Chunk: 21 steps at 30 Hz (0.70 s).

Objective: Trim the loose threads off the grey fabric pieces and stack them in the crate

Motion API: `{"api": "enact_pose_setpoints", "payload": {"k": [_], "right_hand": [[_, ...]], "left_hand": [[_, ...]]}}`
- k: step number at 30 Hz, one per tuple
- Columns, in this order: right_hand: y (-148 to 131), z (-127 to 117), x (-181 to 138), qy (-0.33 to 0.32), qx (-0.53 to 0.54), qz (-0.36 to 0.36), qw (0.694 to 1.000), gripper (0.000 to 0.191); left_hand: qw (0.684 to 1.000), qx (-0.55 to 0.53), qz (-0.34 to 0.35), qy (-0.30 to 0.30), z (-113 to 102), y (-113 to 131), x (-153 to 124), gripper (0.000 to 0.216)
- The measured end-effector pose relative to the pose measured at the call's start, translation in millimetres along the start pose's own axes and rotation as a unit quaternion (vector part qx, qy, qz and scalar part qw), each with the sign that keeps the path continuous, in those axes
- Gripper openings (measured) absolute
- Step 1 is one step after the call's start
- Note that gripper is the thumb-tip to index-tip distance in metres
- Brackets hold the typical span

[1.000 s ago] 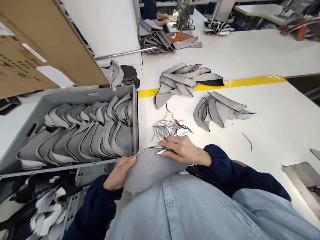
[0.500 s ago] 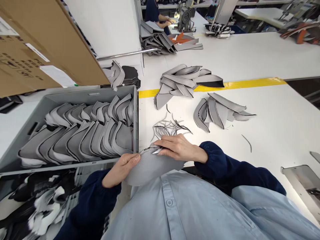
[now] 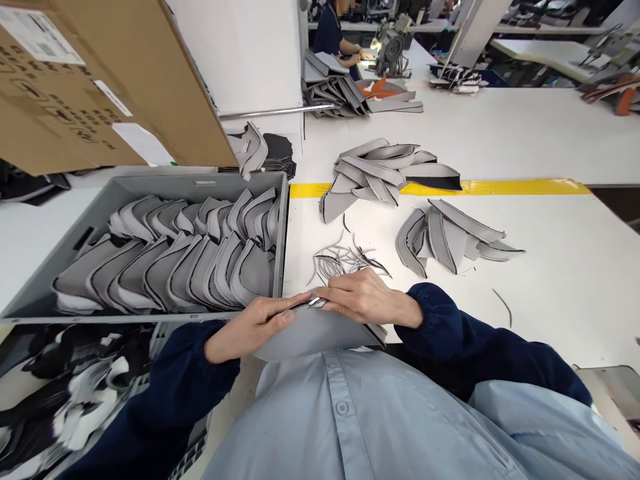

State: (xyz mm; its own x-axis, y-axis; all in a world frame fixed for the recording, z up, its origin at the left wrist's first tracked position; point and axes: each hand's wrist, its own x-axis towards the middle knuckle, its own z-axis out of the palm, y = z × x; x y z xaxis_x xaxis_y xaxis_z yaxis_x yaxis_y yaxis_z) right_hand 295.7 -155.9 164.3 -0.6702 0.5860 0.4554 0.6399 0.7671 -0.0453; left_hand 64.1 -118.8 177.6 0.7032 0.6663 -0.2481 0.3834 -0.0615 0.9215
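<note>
I hold a grey mesh fabric piece (image 3: pixel 320 337) close to my body, at the table's near edge. My left hand (image 3: pixel 253 325) pinches its left upper edge, fingers closed on it. My right hand (image 3: pixel 363 299) is closed over the top edge and holds a small metal tool (image 3: pixel 316 303) whose bright tip shows between the two hands. Just beyond my fingers lies a heap of thin grey trimmings (image 3: pixel 345 260).
A grey crate (image 3: pixel 150 183) at my left holds rows of grey shaped pieces. Two piles of similar pieces (image 3: pixel 380 173) (image 3: pixel 450 237) lie on the white table. A cardboard box (image 3: pixel 100 80) leans above the crate. Another person works at a sewing machine (image 3: pixel 393 43) far back.
The fabric piece has turned flatter and my left hand has slid rightward along its edge toward my right hand. The view has shifted slightly.
</note>
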Motion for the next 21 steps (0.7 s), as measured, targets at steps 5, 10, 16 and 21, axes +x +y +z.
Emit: {"api": "enact_pose_setpoints", "payload": {"k": [5,10,16,21], "right_hand": [[-0.6,0.5,7.6,-0.01,-0.02,-0.047,0.999,0.031],[0.4,1.5,12.6,-0.014,-0.041,-0.083,0.996,0.031],[1.4,8.3,18.6,0.011,-0.024,-0.118,0.993,0.03],[2.2,17.8,23.9,0.008,-0.009,-0.122,0.992,0.028]], "left_hand": [[0.996,-0.079,-0.022,-0.02,1.4,3.7,-0.2,0.057],[0.989,-0.14,-0.037,-0.042,5.5,2.7,1.0,0.076],[0.963,-0.231,-0.085,-0.111,8.6,1.1,8.2,0.087],[0.939,-0.295,-0.136,-0.112,8.1,-11.0,12.3,0.088]]}}
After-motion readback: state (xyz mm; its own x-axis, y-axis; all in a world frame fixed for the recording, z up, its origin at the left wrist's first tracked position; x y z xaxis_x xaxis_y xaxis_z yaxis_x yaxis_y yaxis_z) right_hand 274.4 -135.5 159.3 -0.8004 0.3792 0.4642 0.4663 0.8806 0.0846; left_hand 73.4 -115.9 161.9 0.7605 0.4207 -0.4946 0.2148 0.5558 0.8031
